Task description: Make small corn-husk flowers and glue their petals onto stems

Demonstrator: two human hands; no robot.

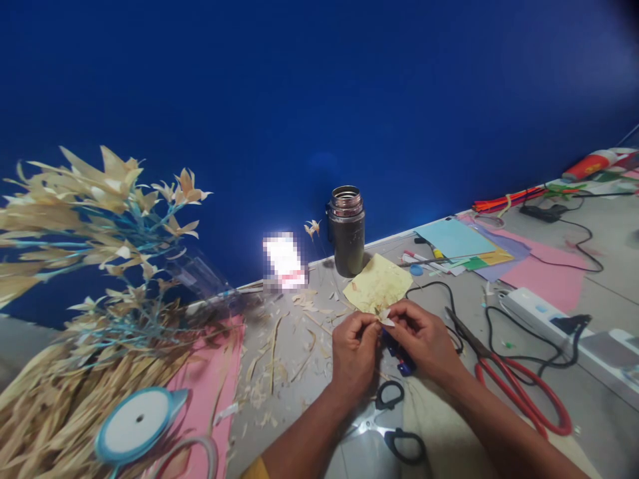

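Note:
Both my hands meet over the table, fingertips pinched at a small pale flower [384, 317] that looks made of dried husk. My left hand [355, 349] is closed on its lower left side. My right hand [424, 338] is closed at its right, thumb and fingers by a petal. Just beyond them lies a yellow paper sheet [382, 281] with scraps on it. Beneath my right hand a dark blue object [403, 362] is partly hidden, so its kind is unclear. Black-handled scissors [368, 424] rest below my wrists.
A dark steel flask [348, 239] stands uncapped by the blue wall. Husk flowers [110, 193] on blue stems fill the left, above dried husks [100, 382] and a tape roll [137, 422]. Red-handled scissors [529, 392], a power strip [544, 319] and coloured paper [452, 239] lie right.

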